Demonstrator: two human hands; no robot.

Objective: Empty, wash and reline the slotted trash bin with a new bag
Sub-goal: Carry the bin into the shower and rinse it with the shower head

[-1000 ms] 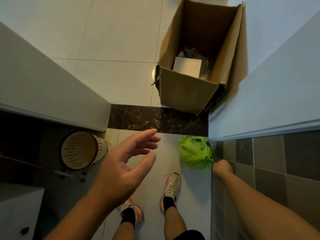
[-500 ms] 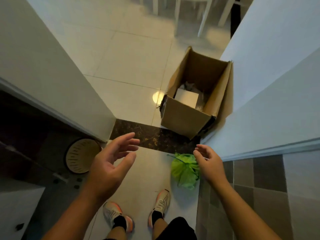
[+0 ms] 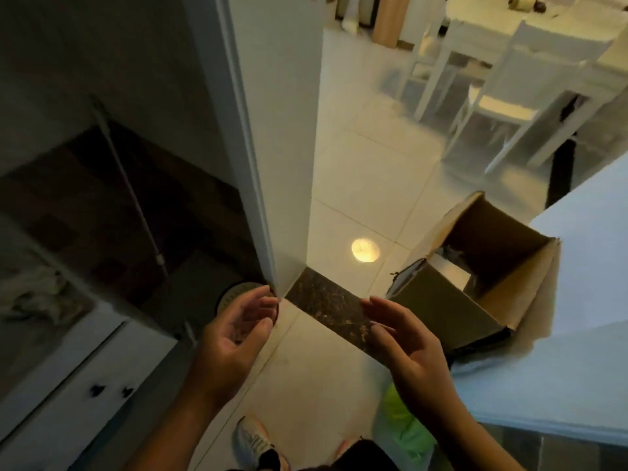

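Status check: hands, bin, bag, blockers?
Left hand and right hand open, empty. Slotted bin on dark floor, mostly behind left hand. Green bag on floor under right forearm. Cardboard box right of the doorway.

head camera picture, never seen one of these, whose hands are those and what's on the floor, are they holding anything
The camera sits on a person's head and looks forward and down, so you see their own two bare arms reaching into the picture. The left hand and the right hand are both raised with relaxed fingers, palms roughly facing each other, and hold nothing. Below are their shoes on pale floor tiles, in a doorway with a dark stone threshold. On the floor to the right stands an open cardboard box. A green plastic bag lies low down, partly behind the right forearm. Just past the left hand's fingers, the slotted trash bin peeks out in the dark room.
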